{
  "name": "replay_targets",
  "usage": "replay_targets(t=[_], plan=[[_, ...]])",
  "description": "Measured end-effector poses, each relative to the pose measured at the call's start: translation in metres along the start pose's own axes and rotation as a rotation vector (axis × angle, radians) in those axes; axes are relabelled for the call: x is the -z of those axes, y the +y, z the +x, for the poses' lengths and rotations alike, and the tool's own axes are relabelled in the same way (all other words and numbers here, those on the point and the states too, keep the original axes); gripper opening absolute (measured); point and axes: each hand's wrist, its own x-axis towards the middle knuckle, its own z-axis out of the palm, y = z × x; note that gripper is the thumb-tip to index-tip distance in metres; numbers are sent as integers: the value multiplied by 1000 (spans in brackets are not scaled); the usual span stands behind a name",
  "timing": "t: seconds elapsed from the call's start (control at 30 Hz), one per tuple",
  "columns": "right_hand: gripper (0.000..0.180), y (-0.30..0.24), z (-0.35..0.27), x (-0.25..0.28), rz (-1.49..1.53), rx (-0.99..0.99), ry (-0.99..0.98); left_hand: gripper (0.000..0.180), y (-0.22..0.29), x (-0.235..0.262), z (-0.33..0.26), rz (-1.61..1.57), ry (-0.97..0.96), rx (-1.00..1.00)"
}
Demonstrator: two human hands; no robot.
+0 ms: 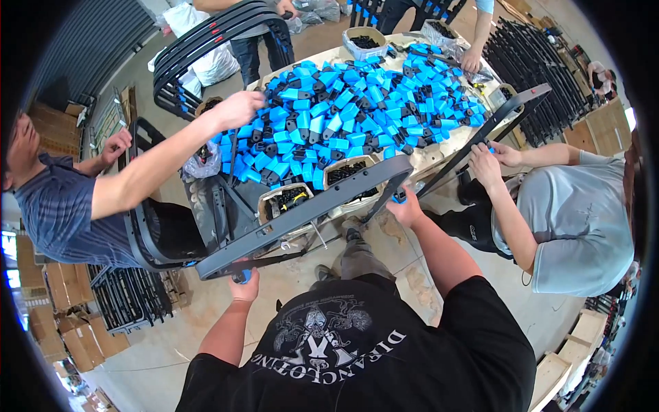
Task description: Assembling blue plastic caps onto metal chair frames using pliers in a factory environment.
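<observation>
Holding black frame [309,218] at tabletop [434,155] near edge. Left hand [245,287] fingers grasping its left end, right hand [408,210] fingers its right. Blue parts [316,124] heaped beyond.

Large white capitals [329,375], legible to me from my remote station, set in an arc across the camera wearer's black T-shirt [446,364] below a white-and-grey printed drawing [316,326]; a line of far smaller lettering [334,301], too fine for me to read, above that drawing; a short pale mark [472,233], possibly letters, on the dark trousers [453,226] of the co-worker [576,226] at right
</observation>
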Motion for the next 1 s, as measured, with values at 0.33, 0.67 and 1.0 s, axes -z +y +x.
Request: replay_targets(t=[0.33, 0.67, 1.0], plan=[[39, 13, 10, -9, 27, 192, 175, 34, 11, 1, -2, 55, 7, -1], [51, -124, -54, 31, 170, 504, 552, 55, 38, 15, -1, 151, -130, 119], [33, -373, 37, -122, -427, 748, -2, 50, 85, 109, -16, 759, -323, 336]])
